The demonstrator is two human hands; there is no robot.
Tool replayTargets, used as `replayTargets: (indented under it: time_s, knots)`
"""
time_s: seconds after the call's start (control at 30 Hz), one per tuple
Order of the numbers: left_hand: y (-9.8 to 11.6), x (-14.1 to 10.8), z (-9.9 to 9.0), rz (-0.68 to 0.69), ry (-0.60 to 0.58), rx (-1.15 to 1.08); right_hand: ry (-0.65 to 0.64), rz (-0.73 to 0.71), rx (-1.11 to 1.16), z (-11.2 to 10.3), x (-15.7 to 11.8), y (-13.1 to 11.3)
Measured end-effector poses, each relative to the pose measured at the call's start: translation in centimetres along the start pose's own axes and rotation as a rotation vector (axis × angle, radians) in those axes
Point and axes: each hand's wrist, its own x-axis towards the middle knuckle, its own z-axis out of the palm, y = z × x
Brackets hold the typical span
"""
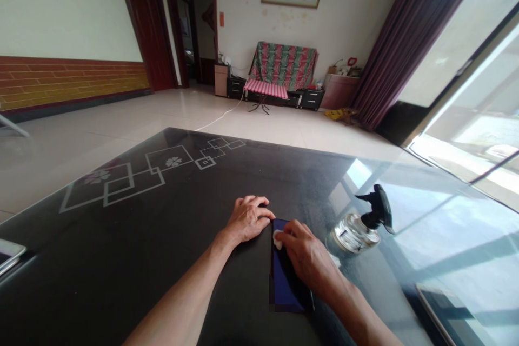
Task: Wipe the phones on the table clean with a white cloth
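A dark flat device with a bluish screen [287, 286] lies on the glossy black table [182, 238]. My right hand [302, 248] is closed on a small white wad [278, 240] and presses it on the upper part of the screen. My left hand [249, 217] rests on the table with fingers spread, its fingertips at the device's top left corner; nothing is in it. To the right of my right hand is a clear spray bottle [354, 232] with a black trigger head. Part of another white piece [335, 260] shows beside my right wrist.
Another device [450, 313] lies at the lower right of the table, and a white-edged one [10, 255] at the far left. Beyond the table are a striped small table [265, 88], low cabinets and a purple curtain [413, 27].
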Motion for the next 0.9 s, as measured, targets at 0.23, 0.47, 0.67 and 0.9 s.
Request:
replayTargets:
  time_s: [0.23,0.47,0.67,0.9]
  knots:
    - [-0.1,0.0,0.1,-0.001,-0.005,0.007,0.044,0.014,-0.066,0.4,2.9,1.7]
    - [-0.1,0.1,0.1,-0.009,-0.009,-0.006,0.011,0.001,-0.023,0.3,0.8,-0.5]
    - [-0.1,0.1,0.0,-0.001,-0.007,-0.014,-0.052,0.003,0.028,0.1,-3.1,-2.9]
    - [-0.1,0.0,-0.1,0.001,-0.009,-0.02,-0.1,0.035,0.082,0.2,-6.3,-4.1]
